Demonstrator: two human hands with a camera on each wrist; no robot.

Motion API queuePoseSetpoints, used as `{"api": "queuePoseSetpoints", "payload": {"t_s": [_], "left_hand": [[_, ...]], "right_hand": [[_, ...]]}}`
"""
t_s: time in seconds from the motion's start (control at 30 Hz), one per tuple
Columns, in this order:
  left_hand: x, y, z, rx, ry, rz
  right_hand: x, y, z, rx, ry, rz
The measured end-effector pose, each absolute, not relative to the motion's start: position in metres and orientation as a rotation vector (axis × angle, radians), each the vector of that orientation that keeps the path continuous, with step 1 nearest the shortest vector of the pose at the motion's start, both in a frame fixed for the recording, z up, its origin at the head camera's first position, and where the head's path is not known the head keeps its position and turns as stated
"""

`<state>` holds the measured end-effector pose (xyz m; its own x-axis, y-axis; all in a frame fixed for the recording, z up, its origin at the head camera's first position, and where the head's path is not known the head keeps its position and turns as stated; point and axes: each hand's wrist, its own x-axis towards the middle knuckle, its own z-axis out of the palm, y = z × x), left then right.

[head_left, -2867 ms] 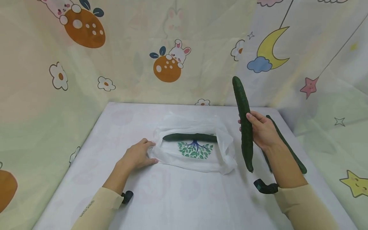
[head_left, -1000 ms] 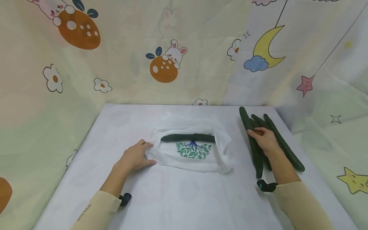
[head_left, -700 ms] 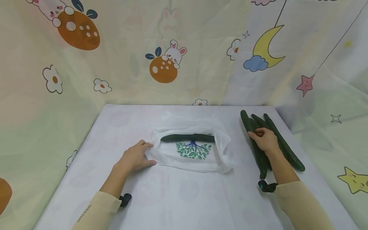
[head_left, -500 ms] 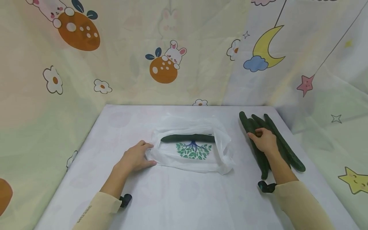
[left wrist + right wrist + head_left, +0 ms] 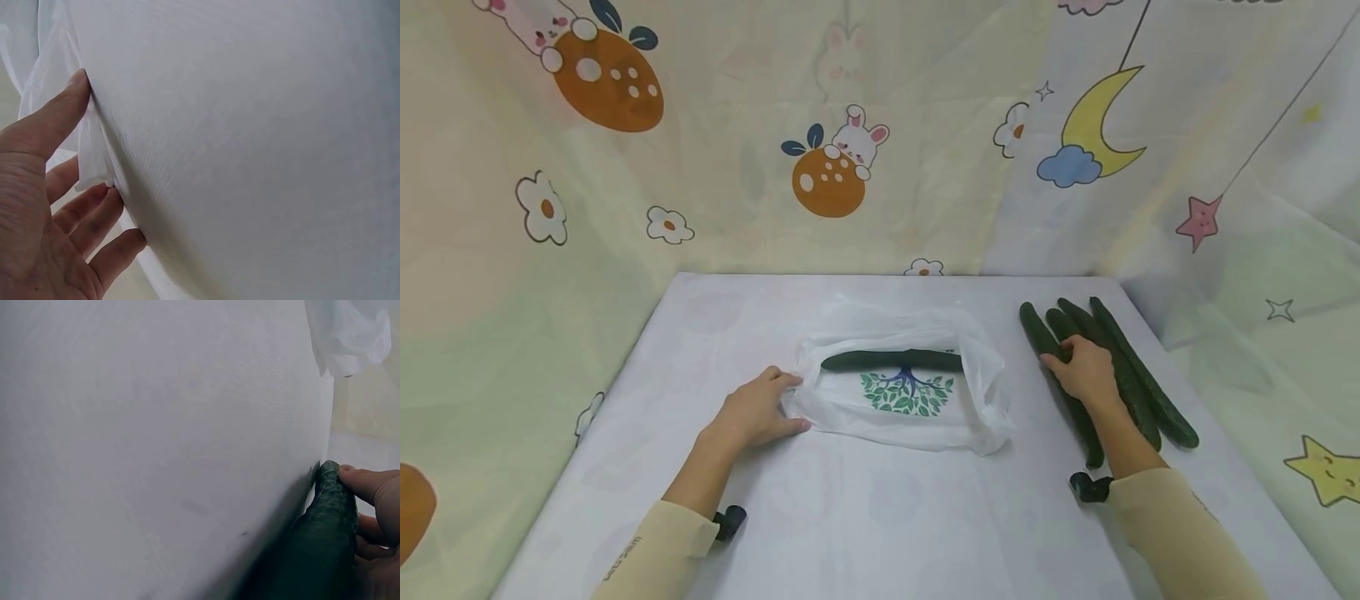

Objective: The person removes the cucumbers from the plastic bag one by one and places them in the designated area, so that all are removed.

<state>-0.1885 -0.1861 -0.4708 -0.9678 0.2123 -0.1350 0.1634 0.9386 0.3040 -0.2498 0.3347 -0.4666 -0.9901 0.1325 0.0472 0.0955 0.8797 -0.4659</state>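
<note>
My right hand is at the leftmost cucumber on the table's right side, thumb on its left. In the right wrist view that cucumber lies between the thumb and the curled fingers. Several more dark green cucumbers lie close by on the right, partly hidden by the hand. My left hand rests at the left edge of a white plastic bag, thumb and fingers spread. In the left wrist view its fingertips touch the table beside the bag's thin film. Another cucumber lies across the bag's opening.
The bag shows a printed green and blue tree. A white cloth covers the table, whose far edge meets a cartoon-print curtain. Small black cameras sit at both wrists.
My right hand has brought the raised cucumber down to the table beside the others. Its far end has since shifted slightly left and nearer, its near end right. The left hand stays at the bag.
</note>
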Motion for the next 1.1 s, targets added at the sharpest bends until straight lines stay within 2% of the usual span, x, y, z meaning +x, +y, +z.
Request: {"api": "queuePoseSetpoints", "payload": {"t_s": [0.37,1.1], "left_hand": [[-0.1876,-0.1830,-0.4675,0.291,2.941,0.456],[-0.1874,-0.1856,-0.4695,0.282,2.938,0.443]], "right_hand": [[-0.2496,0.3325,-0.4752,-0.154,-2.856,0.732],[-0.2464,0.3357,-0.4653,-0.048,-2.805,0.751]]}}
